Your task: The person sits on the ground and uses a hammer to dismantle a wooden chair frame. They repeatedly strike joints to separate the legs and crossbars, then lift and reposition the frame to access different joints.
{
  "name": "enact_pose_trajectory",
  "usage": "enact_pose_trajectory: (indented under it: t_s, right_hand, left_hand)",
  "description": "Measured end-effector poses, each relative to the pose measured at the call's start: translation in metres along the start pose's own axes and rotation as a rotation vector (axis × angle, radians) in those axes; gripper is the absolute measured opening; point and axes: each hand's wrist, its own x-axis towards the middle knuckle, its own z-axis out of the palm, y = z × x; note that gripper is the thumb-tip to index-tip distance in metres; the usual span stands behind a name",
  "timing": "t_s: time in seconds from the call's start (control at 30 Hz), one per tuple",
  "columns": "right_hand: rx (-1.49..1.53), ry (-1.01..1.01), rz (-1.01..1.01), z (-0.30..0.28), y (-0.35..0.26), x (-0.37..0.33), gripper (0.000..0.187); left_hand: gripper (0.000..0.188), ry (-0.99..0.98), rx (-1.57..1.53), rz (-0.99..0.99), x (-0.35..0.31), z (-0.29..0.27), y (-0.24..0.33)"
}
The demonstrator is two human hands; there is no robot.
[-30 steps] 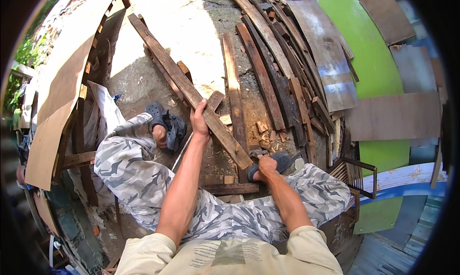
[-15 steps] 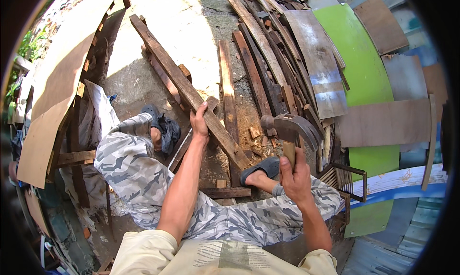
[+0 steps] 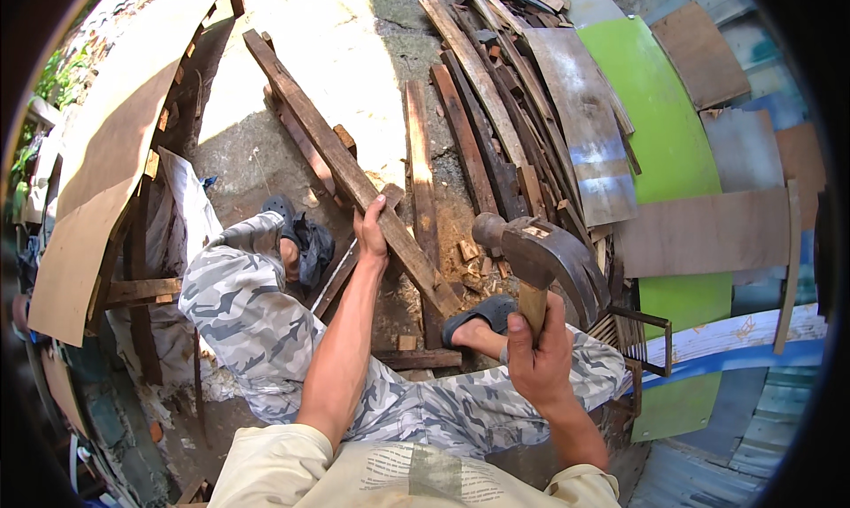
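Observation:
My left hand (image 3: 371, 232) is closed around a long, worn wooden beam (image 3: 323, 145), which slants from the far left down toward my right foot. In my right hand (image 3: 538, 364) is a claw hammer (image 3: 547, 258), gripped by its wooden handle. Its dark, rusty head is raised above my right thigh, with the claw pointing right and the striking face left. Apart from the beam, the hammer touches nothing but my hand. Under the beam lies a shorter piece of timber (image 3: 341, 273), partly hidden by my left forearm.
More dark timbers (image 3: 421, 167) lie on the concrete beyond my feet. Wood chips (image 3: 474, 258) are scattered beside my right sandal (image 3: 482, 320). A pile of planks (image 3: 482, 83) and sheets, including a green panel (image 3: 660, 110), fills the right side. A large plywood sheet (image 3: 111, 167) stands left.
My right hand has lifted the hammer closer to me, so its head looks larger and has shifted slightly right. My left hand keeps its hold on the beam, which has hardly moved.

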Motion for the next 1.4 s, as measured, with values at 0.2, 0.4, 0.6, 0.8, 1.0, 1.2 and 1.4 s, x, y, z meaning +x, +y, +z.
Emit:
enact_pose_trajectory:
  t_s: [0.2, 0.4, 0.6, 0.8, 1.0, 1.2, 1.4]
  right_hand:
    - [-0.255, -0.271, 0.187, 0.031, 0.058, -0.020, 0.036]
    - [-0.014, -0.004, 0.101, -0.002, -0.004, 0.002, 0.029]
    - [-0.223, -0.123, 0.098, 0.037, 0.058, -0.020, 0.031]
    - [-0.092, -0.089, 0.191, 0.005, 0.014, -0.004, 0.033]
    - [-0.066, 0.024, -0.035, 0.025, 0.027, -0.017, 0.034]
    - [-0.222, -0.254, 0.264, 0.015, 0.017, 0.004, 0.029]
    - [0.059, 0.026, 0.138, 0.010, -0.016, 0.011, 0.029]
  left_hand:
    - [0.038, 0.019, -0.003, 0.039, 0.015, -0.002, -0.010]
    - [0.039, 0.010, -0.019, 0.019, 0.006, -0.006, -0.011]
    - [0.040, 0.021, -0.028, 0.010, 0.008, -0.005, -0.012]
    - [0.041, -0.026, -0.080, -0.052, -0.010, 0.003, 0.003]
    - [0.041, -0.001, -0.056, 0.026, 0.003, -0.004, -0.008]
    - [0.041, -0.027, -0.063, -0.017, -0.003, 0.004, 0.005]
    - [0.041, -0.001, -0.016, 0.017, -0.006, 0.001, -0.002]
